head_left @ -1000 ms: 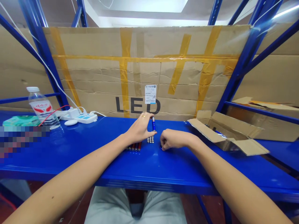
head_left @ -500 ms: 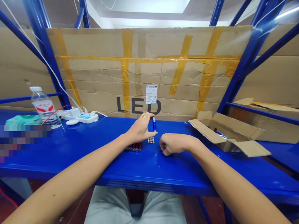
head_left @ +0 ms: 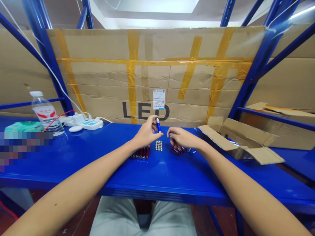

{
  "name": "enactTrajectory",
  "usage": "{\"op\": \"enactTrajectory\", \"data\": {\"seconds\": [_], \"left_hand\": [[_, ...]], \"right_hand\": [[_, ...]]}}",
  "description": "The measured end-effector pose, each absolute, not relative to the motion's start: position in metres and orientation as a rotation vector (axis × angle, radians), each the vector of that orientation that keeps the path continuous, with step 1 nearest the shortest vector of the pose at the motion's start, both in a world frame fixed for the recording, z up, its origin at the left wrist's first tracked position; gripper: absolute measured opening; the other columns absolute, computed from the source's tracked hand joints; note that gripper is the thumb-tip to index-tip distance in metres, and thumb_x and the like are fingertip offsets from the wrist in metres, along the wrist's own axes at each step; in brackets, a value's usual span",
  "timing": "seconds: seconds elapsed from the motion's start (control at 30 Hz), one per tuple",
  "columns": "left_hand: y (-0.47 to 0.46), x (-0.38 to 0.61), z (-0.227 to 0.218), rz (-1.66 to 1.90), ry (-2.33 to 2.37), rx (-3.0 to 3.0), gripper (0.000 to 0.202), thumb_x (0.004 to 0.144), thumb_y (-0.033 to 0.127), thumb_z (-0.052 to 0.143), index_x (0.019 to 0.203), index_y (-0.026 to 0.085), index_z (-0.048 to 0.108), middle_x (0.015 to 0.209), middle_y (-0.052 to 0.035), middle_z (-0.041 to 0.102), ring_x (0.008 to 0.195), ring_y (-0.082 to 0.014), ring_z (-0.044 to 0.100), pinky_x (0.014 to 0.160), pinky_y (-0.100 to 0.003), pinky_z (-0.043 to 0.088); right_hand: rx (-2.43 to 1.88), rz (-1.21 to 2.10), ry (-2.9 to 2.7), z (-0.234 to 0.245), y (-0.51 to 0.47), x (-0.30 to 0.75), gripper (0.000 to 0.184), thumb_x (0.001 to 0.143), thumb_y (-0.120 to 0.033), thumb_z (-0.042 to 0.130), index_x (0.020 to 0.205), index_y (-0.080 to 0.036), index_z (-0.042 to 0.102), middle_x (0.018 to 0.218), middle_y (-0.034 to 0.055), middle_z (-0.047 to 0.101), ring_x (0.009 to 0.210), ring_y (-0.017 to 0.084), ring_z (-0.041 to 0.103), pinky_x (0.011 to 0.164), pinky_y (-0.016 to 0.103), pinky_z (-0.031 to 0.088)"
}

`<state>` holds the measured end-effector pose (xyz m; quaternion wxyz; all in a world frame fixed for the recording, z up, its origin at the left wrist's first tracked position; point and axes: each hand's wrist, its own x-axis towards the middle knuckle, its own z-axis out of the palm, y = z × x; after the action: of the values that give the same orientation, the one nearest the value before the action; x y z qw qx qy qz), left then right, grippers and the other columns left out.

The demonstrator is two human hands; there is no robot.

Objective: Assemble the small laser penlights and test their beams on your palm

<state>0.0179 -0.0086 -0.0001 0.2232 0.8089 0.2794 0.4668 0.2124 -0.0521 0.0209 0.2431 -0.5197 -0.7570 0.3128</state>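
My left hand (head_left: 145, 131) holds a small blue flashlight (head_left: 158, 125), slim and silver at its top end, upright but slightly tilted between thumb and fingers. Facing it, my right hand (head_left: 180, 137) has its fingers pinched; a tiny bluish bit shows at the fingertips, too small to name. Between and below the hands, silver button cells (head_left: 158, 146) lie in neat rows on the blue table. Several dark red and other coloured tubes (head_left: 142, 153) lie side by side below my left wrist, partly hidden by it. Coloured carabiners (head_left: 177, 151) lie beneath my right hand.
An open cardboard box (head_left: 240, 139) with blue items inside stands at right. At left are a water bottle (head_left: 46, 114), a green packet (head_left: 23, 127), a power strip (head_left: 90, 123) and a white oval object (head_left: 75, 128). A large cardboard sheet (head_left: 105, 82) closes off the back.
My right hand has risen from the table, uncovering the carabiners. My left hand has shifted slightly left and up, and the flashlight now tilts the other way.
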Motion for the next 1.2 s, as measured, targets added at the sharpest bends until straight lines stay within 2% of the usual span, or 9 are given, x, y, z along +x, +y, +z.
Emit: {"op": "enactTrajectory", "data": {"seconds": [0.1, 0.2, 0.3, 0.4, 0.5, 0.67, 0.8, 1.03, 1.2], "left_hand": [[-0.008, 0.021, 0.004, 1.192, 0.750, 1.752, 0.072, 0.067, 0.005, 0.064, 0.129, 0.018, 0.030, 0.091, -0.0030, 0.058, 0.068, -0.0124, 0.059, 0.067, -0.033, 0.050], [-0.011, 0.023, 0.012, 1.147, 0.767, 1.420, 0.068, 0.063, -0.003, 0.055, 0.125, 0.017, 0.032, 0.086, -0.0025, 0.058, 0.059, -0.0095, 0.057, 0.058, -0.028, 0.047], [-0.016, 0.021, 0.019, 1.104, 0.782, 1.308, 0.060, 0.063, -0.003, 0.051, 0.119, 0.017, 0.039, 0.079, -0.0006, 0.055, 0.050, -0.0057, 0.047, 0.045, -0.022, 0.034], [-0.019, 0.022, 0.021, 1.035, 0.800, 1.326, 0.043, 0.070, 0.005, 0.051, 0.111, 0.017, 0.046, 0.071, 0.0016, 0.051, 0.043, -0.0037, 0.035, 0.041, -0.020, 0.019], [-0.022, 0.024, 0.018, 0.980, 0.823, 1.409, 0.029, 0.079, 0.014, 0.048, 0.107, 0.018, 0.049, 0.069, 0.0014, 0.053, 0.040, -0.0045, 0.033, 0.040, -0.021, 0.015], [-0.024, 0.028, 0.011, 0.942, 0.821, 1.660, 0.023, 0.088, 0.016, 0.043, 0.111, 0.018, 0.045, 0.065, 0.0035, 0.054, 0.043, -0.0065, 0.037, 0.042, -0.021, 0.023], [-0.030, 0.031, 0.011, 0.899, 0.813, 1.695, 0.016, 0.092, 0.019, 0.042, 0.108, 0.019, 0.044, 0.060, 0.0056, 0.051, 0.042, -0.0055, 0.036, 0.043, -0.020, 0.023], [-0.033, 0.033, 0.015, 0.849, 0.890, 1.534, 0.005, 0.093, 0.024, 0.044, 0.096, 0.023, 0.040, 0.056, 0.0078, 0.046, 0.034, -0.0038, 0.028, 0.039, -0.019, 0.014], [-0.030, 0.031, 0.012, 0.825, 0.831, 1.550, 0.015, 0.092, 0.031, 0.050, 0.083, 0.021, 0.043, 0.056, 0.0065, 0.045, 0.035, -0.0022, 0.028, 0.039, -0.018, 0.014]], "right_hand": [[-1.280, 1.043, -1.694, 0.015, -0.044, 0.212, 0.022, 0.075, -0.010, 0.042, 0.093, -0.019, 0.051, 0.059, -0.0041, 0.042, 0.046, 0.011, 0.040, 0.048, 0.026, 0.038], [-1.139, 1.207, -1.435, 0.014, -0.044, 0.208, 0.025, 0.068, -0.008, 0.044, 0.090, -0.017, 0.053, 0.057, -0.0056, 0.032, 0.047, 0.009, 0.032, 0.049, 0.027, 0.037], [-1.044, 1.336, -1.356, 0.017, -0.049, 0.204, 0.028, 0.068, -0.010, 0.047, 0.094, -0.016, 0.052, 0.060, -0.0046, 0.034, 0.051, 0.010, 0.034, 0.050, 0.028, 0.036], [-1.030, 1.353, -1.402, 0.018, -0.052, 0.202, 0.032, 0.069, -0.011, 0.049, 0.101, -0.018, 0.048, 0.064, -0.0042, 0.037, 0.053, 0.011, 0.035, 0.052, 0.028, 0.038], [-1.076, 1.235, -1.538, 0.014, -0.051, 0.200, 0.029, 0.077, -0.015, 0.047, 0.105, -0.020, 0.042, 0.064, -0.0054, 0.037, 0.052, 0.011, 0.037, 0.053, 0.029, 0.042], [-1.164, 0.946, -1.871, 0.003, -0.048, 0.199, 0.022, 0.090, -0.022, 0.037, 0.112, -0.021, 0.037, 0.061, -0.0070, 0.042, 0.051, 0.013, 0.049, 0.052, 0.027, 0.044], [-1.167, 0.732, -2.003, -0.001, -0.046, 0.200, 0.020, 0.093, -0.023, 0.034, 0.114, -0.021, 0.036, 0.062, -0.0060, 0.047, 0.051, 0.013, 0.051, 0.053, 0.026, 0.041], [-1.125, 0.494, -2.041, -0.002, -0.043, 0.201, 0.023, 0.095, -0.024, 0.032, 0.117, -0.020, 0.036, 0.068, -0.0040, 0.050, 0.056, 0.013, 0.050, 0.061, 0.028, 0.040], [-1.088, 0.428, -2.044, -0.001, -0.045, 0.199, 0.021, 0.095, -0.024, 0.030, 0.115, -0.021, 0.036, 0.070, -0.0041, 0.048, 0.058, 0.013, 0.050, 0.064, 0.029, 0.040]]}}
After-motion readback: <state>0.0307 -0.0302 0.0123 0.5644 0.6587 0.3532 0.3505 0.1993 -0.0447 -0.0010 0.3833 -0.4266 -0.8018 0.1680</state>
